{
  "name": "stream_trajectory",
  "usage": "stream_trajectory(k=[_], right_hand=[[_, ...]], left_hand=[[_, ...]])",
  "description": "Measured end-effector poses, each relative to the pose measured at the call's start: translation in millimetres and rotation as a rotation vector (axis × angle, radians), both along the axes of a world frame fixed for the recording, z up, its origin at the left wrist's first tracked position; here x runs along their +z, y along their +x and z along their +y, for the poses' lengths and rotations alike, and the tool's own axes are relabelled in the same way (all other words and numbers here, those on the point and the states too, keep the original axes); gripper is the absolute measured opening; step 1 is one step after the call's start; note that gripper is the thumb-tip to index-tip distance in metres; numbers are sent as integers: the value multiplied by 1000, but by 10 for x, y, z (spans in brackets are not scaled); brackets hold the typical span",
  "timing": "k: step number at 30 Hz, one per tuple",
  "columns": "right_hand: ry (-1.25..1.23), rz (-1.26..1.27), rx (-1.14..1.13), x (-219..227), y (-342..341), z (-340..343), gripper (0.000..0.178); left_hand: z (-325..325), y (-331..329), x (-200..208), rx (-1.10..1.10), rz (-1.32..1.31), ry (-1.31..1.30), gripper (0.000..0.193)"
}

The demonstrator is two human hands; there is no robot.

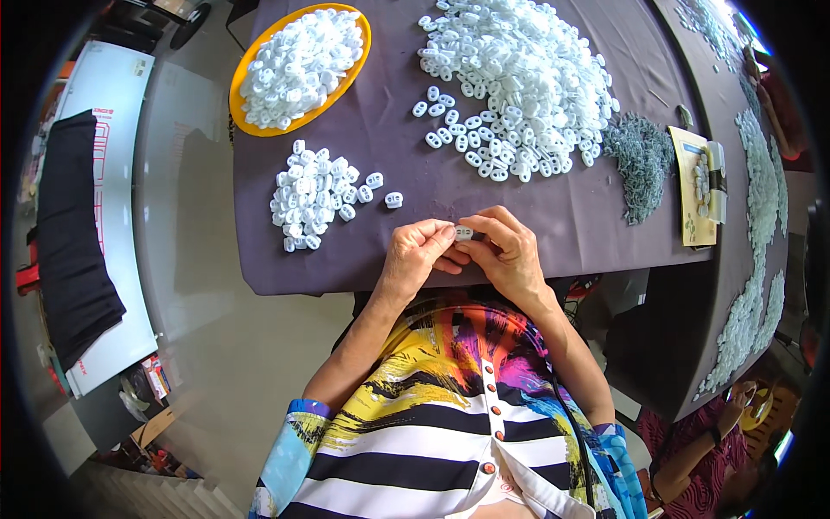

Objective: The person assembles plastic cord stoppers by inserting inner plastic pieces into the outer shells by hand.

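Note:
At the table's near edge, my left hand [418, 253] and my right hand [505, 253] meet with fingers pinched. Between their fingertips they hold a small white two-hole plastic cord lock [464, 233], partly covered by the fingers. To the left of my hands lies a small heap of similar white cord locks [307, 197], with one loose cord lock [394, 200] closest to my left hand. Beyond my hands spreads a large pile of white oval two-hole pieces [527, 82]. Right of that pile sits a mound of tiny grey parts [641, 160] that look like metal springs.
A yellow oval tray [367, 43] heaped with white pieces stands at the far left of the dark-covered table [346, 264]. A yellowish card [692, 186] lies at the right edge. On another table are more pale piles [735, 342], with a person [700, 458] beside it.

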State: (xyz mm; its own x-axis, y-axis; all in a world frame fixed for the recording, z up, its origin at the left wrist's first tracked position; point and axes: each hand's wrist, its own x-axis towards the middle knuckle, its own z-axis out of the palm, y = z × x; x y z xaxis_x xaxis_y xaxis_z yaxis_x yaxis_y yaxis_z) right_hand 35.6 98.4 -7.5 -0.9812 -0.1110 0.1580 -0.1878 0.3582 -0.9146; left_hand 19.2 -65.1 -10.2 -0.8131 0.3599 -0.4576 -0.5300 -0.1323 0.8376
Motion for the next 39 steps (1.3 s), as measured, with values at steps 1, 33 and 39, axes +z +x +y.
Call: stream_trajectory(k=[1, 33, 39], right_hand=[[6, -7, 10, 0, 0, -1, 27], [60, -58, -19, 79, -9, 15, 24], [40, -57, -13, 60, -24, 15, 22]], left_hand=[[-10, 3, -12, -4, -3, 14, 22], [-73, 31, -20, 207, -34, 64, 23], [-213, -57, 10, 287, -3, 46, 23]])
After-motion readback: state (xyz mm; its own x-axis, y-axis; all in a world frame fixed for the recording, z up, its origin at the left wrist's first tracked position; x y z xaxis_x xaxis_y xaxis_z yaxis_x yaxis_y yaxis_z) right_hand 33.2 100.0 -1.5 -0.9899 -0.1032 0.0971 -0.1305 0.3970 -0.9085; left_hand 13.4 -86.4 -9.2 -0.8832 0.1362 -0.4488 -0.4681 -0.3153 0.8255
